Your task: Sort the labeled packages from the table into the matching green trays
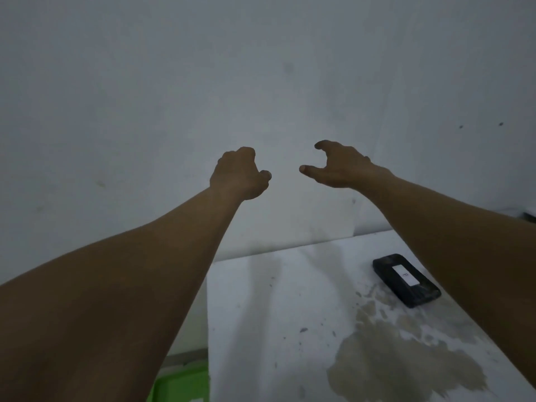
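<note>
Both my arms are stretched out in front of the pale wall, above the table's far edge. My left hand (237,174) is curled into a loose fist and holds nothing. My right hand (333,166) is empty, with thumb and fingers spread apart. A black package (406,280) with a white label lies flat on the white table (275,314), below my right forearm. A corner of a green tray (179,384) shows at the bottom, left of the table and partly hidden by my left arm.
A large brownish stain (391,361) covers the table's near right part. The bare grey wall (174,82) fills the upper view. A dark object (529,217) peeks out at the right edge behind my right arm.
</note>
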